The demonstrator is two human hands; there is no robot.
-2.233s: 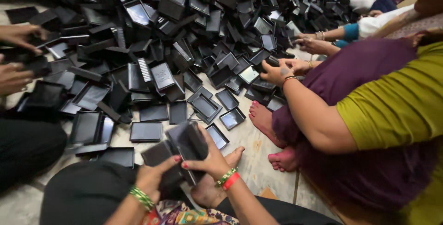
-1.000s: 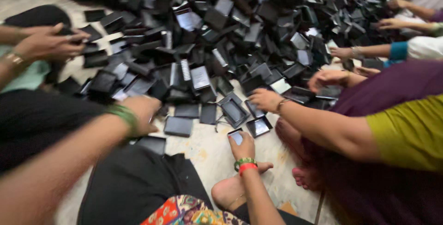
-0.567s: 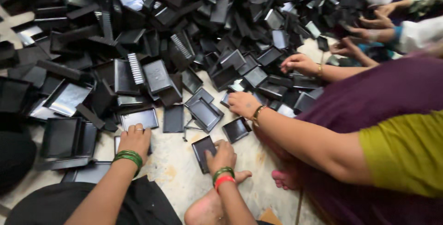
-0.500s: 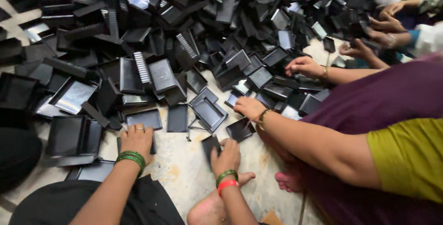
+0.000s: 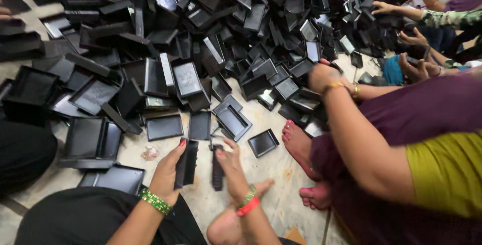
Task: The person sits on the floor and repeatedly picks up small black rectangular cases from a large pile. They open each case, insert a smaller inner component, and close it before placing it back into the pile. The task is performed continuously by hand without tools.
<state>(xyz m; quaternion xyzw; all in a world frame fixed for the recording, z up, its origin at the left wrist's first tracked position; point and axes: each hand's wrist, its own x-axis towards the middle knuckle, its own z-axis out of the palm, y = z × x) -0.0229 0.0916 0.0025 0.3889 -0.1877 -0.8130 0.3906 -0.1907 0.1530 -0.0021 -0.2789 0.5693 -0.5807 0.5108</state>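
My left hand (image 5: 166, 174), with green bangles at the wrist, grips a flat black tray (image 5: 187, 163) held on edge just above the floor. My right hand (image 5: 232, 167), wearing red and green bangles, holds a smaller black lid piece (image 5: 217, 167) upright beside it. The two pieces stand a short gap apart, edge-on to me. A huge pile of black box halves (image 5: 211, 39) spreads across the floor in front of both hands.
A person in purple and yellow sits at my right, an arm (image 5: 351, 124) reaching into the pile, bare feet (image 5: 298, 147) near my right hand. More hands (image 5: 416, 69) work at the far right. Loose black trays (image 5: 263, 143) lie on the pale stone floor (image 5: 271, 184).
Both my hands have lifted their black pieces off the floor and turned them upright, drawing them nearer together. The neighbour's hand moved further up into the pile.
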